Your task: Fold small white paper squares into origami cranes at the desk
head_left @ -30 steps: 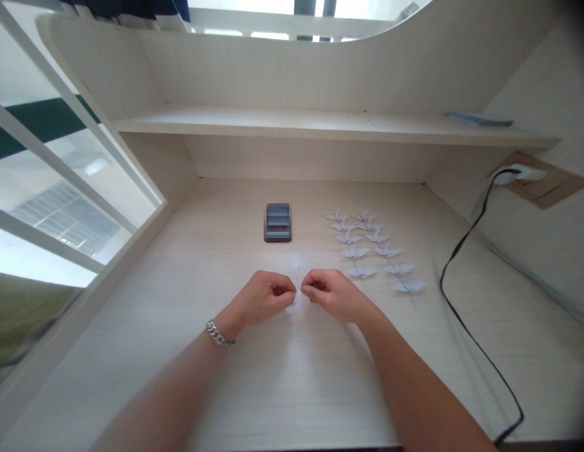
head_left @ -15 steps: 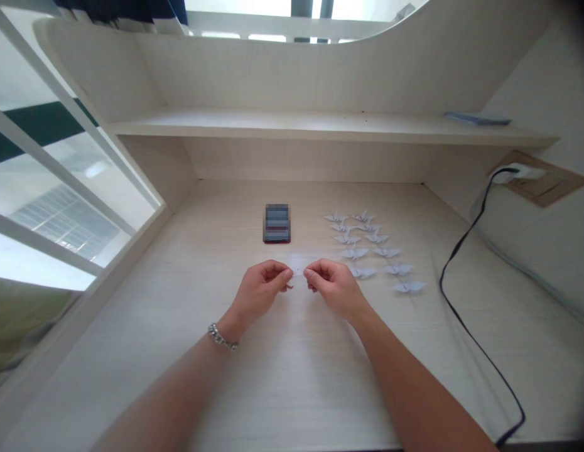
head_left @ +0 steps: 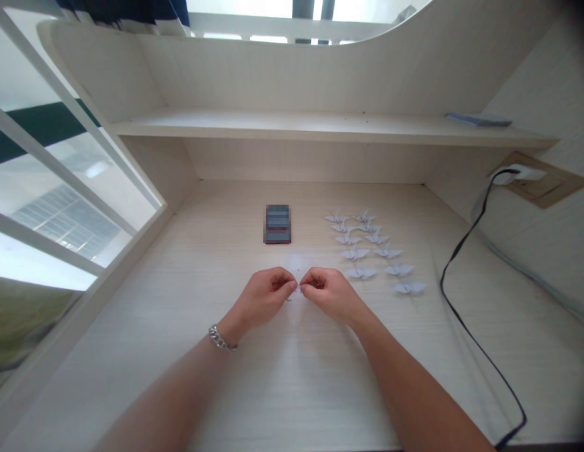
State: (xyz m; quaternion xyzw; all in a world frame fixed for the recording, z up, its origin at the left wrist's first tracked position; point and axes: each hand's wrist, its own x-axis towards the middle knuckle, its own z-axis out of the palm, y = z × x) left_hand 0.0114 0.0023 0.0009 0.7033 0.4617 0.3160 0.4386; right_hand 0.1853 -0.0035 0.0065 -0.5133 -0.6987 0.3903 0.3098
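Note:
My left hand, with a silver chain bracelet at its wrist, is closed in a pinch. Facing it, my right hand pinches too, its fingertips almost meeting those of the left. Between them shows a tiny bit of white folded paper; the fingers hide most of it. To the right, several white origami cranes stand in two rows on the pale desk. The nearest crane lies a short way beyond my right hand.
A dark, blurred-out rectangular item lies beyond my hands. A shelf spans the back, with a flat bluish item on it. At the right a black cable runs down from a wall socket. White bars edge the left side.
Both hands have come slightly nearer to me and closer together, so the gap between the fingertips is smaller and less of the paper shows. The cranes have not moved.

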